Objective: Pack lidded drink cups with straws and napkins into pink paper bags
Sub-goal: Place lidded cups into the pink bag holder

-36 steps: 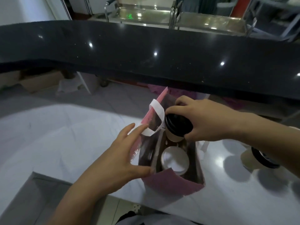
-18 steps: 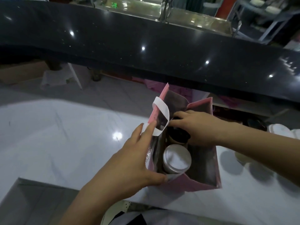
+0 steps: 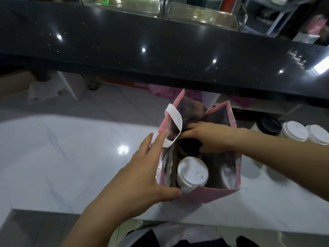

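Black-lidded cup [image 3: 189, 145] lower in pink bag [image 3: 210, 195]

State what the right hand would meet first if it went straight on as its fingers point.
Probably the left wall of the pink bag by its white handle; depth is unclear. The right hand grips the black-lidded cup.

The left hand [image 3: 142, 175] and right hand [image 3: 210, 138] were bare, forearms too; the torso wore a white garment [image 3: 187, 234] beside black cloth [image 3: 142, 241].
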Motion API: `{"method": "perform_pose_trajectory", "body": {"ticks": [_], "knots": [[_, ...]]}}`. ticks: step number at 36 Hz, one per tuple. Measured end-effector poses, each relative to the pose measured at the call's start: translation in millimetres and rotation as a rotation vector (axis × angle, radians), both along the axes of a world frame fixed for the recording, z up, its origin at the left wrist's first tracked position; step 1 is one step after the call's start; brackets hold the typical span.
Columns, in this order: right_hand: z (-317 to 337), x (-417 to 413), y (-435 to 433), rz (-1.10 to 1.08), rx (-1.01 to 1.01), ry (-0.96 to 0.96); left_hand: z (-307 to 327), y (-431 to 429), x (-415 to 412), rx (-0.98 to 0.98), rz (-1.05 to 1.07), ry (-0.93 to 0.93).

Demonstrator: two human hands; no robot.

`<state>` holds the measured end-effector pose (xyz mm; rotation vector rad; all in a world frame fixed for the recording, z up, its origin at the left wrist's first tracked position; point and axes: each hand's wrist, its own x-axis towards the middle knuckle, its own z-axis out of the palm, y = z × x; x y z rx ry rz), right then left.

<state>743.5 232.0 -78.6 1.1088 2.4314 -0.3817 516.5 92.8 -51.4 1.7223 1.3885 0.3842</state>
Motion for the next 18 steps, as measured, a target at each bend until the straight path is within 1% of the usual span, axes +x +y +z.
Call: {"method": "perform_pose_trajectory", "body": {"ticks": [6,18], "knots": [[-7,2,-3,-0.014,0.005,-0.01,0,0,3,-0.01,-0.013,0.015],[-21,6,9,-0.067,-0.045,0.008,6,1,7,-0.002,-0.03,-0.007]]}}
